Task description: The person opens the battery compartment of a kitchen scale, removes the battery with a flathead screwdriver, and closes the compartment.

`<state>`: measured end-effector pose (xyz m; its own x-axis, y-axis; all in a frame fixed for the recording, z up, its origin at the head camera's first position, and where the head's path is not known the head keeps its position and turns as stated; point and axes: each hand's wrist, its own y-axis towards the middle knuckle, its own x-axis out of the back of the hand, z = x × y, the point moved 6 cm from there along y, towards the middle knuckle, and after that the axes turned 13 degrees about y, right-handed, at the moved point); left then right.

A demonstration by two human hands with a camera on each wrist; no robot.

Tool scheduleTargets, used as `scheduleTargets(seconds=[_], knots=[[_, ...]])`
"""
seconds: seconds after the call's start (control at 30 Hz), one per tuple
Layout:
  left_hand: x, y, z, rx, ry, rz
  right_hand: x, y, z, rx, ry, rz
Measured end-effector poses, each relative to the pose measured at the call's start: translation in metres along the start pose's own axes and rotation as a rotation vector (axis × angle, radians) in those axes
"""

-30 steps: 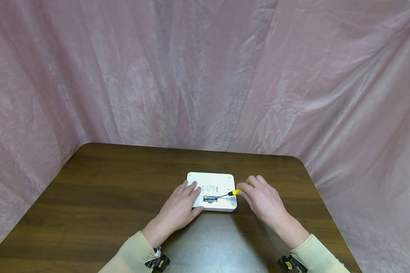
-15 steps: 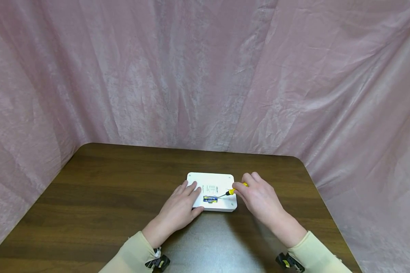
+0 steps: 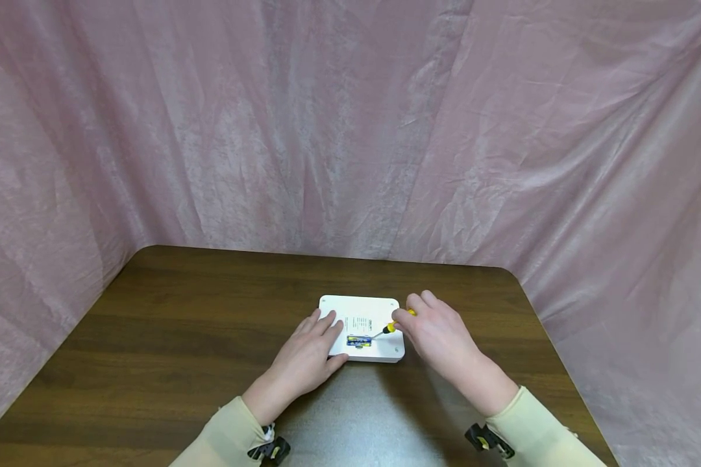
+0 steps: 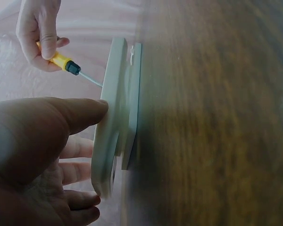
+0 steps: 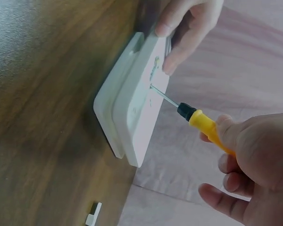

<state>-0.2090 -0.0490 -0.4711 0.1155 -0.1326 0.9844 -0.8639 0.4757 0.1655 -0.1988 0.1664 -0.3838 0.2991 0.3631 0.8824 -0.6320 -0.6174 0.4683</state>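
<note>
A big pink cloth hangs behind a brown wood surface. A white box lies flat on the surface, with small print on top. The left hand rests on the left side of the box, its fingers straight and its thumb by the near edge. The right hand has its fingers curled round a yellow screwdriver, which slants down to the left. A blue and yellow battery sits in a slot in the box, long ways from side to side. It is left of the right hand and a bit nearer the person. The left hand is closer, but the tool's tip is at the battery's right end; I cannot tell if they touch. A small white bit lies well apart from the box.
</note>
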Motion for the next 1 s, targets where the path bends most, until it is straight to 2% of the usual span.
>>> scheduleTargets(seconds=[0.33,0.6,0.8,1.0], knots=[[-0.001,0.001,-0.001,-0.003,-0.014,0.003,-0.001,-0.010,-0.009,-0.084,0.068,0.023],[-0.001,0.000,0.001,-0.008,-0.019,-0.004,-0.008,-0.023,-0.020,-0.108,0.114,-0.005],[-0.002,-0.001,0.000,-0.006,-0.022,-0.002,-0.013,-0.031,-0.026,-0.187,0.157,0.006],[0.000,-0.001,-0.001,-0.010,-0.019,-0.011,-0.020,-0.041,-0.033,-0.288,0.191,0.057]])
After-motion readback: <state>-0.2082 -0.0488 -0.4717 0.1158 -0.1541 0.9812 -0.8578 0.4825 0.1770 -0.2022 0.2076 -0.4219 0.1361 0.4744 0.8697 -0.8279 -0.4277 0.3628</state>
